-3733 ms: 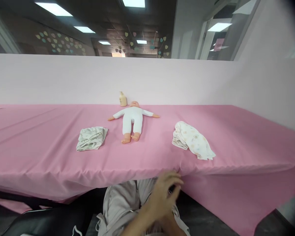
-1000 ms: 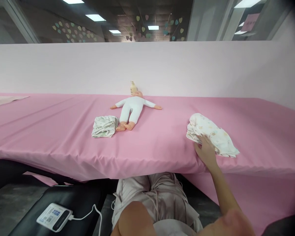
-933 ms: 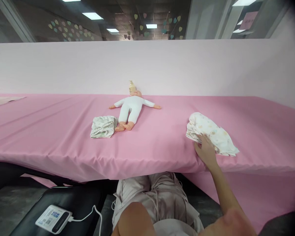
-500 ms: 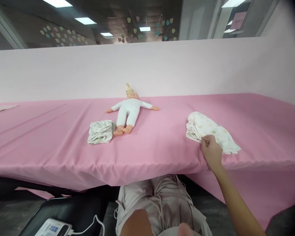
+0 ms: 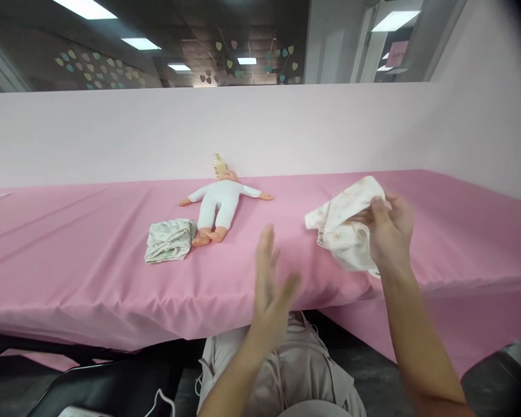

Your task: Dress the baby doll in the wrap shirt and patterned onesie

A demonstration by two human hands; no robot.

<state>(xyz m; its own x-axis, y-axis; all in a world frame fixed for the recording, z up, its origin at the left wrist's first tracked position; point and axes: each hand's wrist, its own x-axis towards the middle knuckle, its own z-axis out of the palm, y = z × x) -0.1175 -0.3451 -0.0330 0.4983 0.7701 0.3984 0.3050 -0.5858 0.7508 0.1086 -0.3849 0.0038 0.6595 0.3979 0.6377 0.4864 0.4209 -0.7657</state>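
My right hand grips a white baby garment or cloth with a small printed pattern, lifting part of it off the pink-covered table. Its exact kind does not show, as it is bunched and folded over. Over the table's front edge, my left hand is raised with fingers spread and nothing in it, slightly blurred. A baby doll in a white bodysuit lies on its back further left, arms out. Beside its feet sits a folded pale cloth with a greenish print.
A bottle with yellowish contents stands behind the doll's head, near the white wall. The pink tablecloth hangs over the front edge. A black chair seat with a white cable is at lower left.
My right hand has taken hold of the patterned white cloth and raised part of it. My left hand has come up from my lap to the table's edge, fingers spreading.
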